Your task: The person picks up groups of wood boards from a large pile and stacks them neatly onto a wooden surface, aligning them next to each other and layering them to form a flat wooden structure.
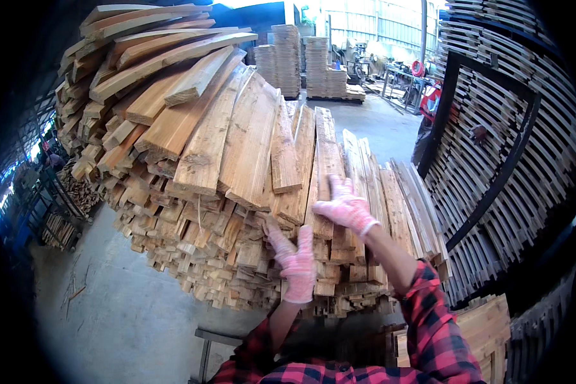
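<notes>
A big stack of sawn wooden boards (pixel 256 144) fills the middle, with their cut ends toward me. My right hand (pixel 345 206), in a pink and white knit glove, is against the near part of a narrow board (pixel 327 137) on top, thumb and fingers apart. Lower and to the left, my left hand (pixel 294 264), gloved alike, reaches up in front of the stack's near ends with its fingers spread. Its fingertips are close to the end of a board (pixel 293 203); whether they touch wood I cannot tell. A short board (pixel 284 153) lies on top between neighbouring boards.
More boards (pixel 166 54) are piled higher at the far left. A tall rack of stacked slats (pixel 499 128) with a dark frame (pixel 443 121) stands at the right. Neat slat piles (pixel 288 61) stand at the back. Concrete floor (pixel 141 281) shows at the left.
</notes>
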A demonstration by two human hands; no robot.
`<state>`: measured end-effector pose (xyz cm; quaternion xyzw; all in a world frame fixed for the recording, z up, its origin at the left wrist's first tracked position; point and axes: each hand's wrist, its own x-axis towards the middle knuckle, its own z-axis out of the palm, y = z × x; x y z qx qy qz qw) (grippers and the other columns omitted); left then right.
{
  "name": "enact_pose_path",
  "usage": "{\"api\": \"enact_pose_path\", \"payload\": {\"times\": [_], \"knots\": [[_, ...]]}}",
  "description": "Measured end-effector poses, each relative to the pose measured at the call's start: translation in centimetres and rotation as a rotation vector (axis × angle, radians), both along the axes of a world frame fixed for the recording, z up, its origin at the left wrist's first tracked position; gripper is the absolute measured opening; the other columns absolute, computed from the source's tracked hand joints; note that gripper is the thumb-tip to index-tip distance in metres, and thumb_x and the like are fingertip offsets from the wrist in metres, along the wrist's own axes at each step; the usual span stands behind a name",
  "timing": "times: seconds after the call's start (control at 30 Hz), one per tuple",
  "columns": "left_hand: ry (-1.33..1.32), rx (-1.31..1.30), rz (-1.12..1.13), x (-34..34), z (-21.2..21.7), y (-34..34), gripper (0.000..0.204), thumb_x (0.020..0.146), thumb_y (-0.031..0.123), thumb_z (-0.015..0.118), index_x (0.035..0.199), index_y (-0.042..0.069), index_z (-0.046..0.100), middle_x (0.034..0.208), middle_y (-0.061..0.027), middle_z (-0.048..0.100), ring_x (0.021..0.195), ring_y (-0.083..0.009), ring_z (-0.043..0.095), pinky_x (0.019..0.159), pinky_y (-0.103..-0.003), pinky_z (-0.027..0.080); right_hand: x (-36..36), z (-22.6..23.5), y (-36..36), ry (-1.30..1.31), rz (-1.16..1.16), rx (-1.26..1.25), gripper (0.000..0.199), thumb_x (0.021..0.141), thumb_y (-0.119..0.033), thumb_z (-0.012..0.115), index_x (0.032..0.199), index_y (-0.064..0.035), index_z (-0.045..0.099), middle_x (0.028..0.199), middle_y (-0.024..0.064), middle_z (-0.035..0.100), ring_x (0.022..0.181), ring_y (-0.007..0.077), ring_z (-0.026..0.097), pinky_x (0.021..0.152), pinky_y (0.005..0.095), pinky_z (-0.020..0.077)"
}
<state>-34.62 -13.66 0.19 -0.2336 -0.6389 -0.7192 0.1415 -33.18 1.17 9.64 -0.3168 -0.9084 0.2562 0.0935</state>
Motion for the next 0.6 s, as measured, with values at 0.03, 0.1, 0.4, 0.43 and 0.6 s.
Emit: {"api": "enact_pose_path", "payload": {"times": [0.03,0.1,0.4,0.43,0.6], "knots": [[0.021,-0.088,0.119,0.2,0.3,1.1,0.092,0.095,0.031,0.070,0.159,0.000,0.012,0.163,-0.0298,0.011,0.152,-0.0400,0.015,0.122,-0.045,0.020,1.2,-1.0,2.1,0.070,0.060,-0.034,0.104,0.073,-0.049,0.070,0.159,-0.0098,0.024,0.158,0.0318,0.025,0.146,0.0412,0.031,0.115,0.0482,0.0352],[-0.108,-0.171,0.147,1.6,1.9,3.2,0.096,0.092,0.034,0.072,0.159,0.000,0.012,0.163,-0.0317,0.008,0.152,-0.0438,0.014,0.122,-0.045,0.021,3.2,-2.4,5.0,0.157,0.110,-0.159,0.098,0.076,-0.040,0.074,0.157,-0.0091,0.028,0.148,0.0278,0.041,0.133,0.0334,0.046,0.105,0.0434,0.0434],[0.051,0.136,-0.521,4.5,4.3,7.1,0.068,0.087,0.028,0.078,0.142,0.002,0.049,0.133,-0.0252,0.056,0.117,-0.0335,0.061,0.091,-0.038,0.057,6.1,-3.1,7.8,0.703,0.001,-1.107,0.061,0.090,-0.033,0.075,0.141,-0.0102,0.050,0.112,0.0071,0.064,0.094,0.0148,0.063,0.073,0.0326,0.0553],[-0.002,0.060,-0.566,3.4,5.6,6.7,0.063,0.089,0.026,0.077,0.139,0.000,0.051,0.130,-0.0212,0.060,0.117,-0.0309,0.063,0.089,-0.035,0.058,7.0,-3.9,8.9,0.666,-0.005,-1.148,0.057,0.089,-0.034,0.076,0.137,-0.0116,0.054,0.110,0.0056,0.064,0.094,0.0136,0.063,0.071,0.0330,0.0550],[0.368,-0.342,-0.148,-4.7,8.3,8.9,0.071,0.090,0.036,0.073,0.142,-0.006,0.048,0.135,-0.0237,0.060,0.126,-0.0346,0.058,0.107,-0.044,0.048,6.0,-5.1,11.0,0.608,-0.036,-1.220,0.025,0.095,-0.028,0.069,0.117,-0.0162,0.069,0.100,-0.0029,0.066,0.089,0.0109,0.062,0.076,0.0329,0.0520]]}}
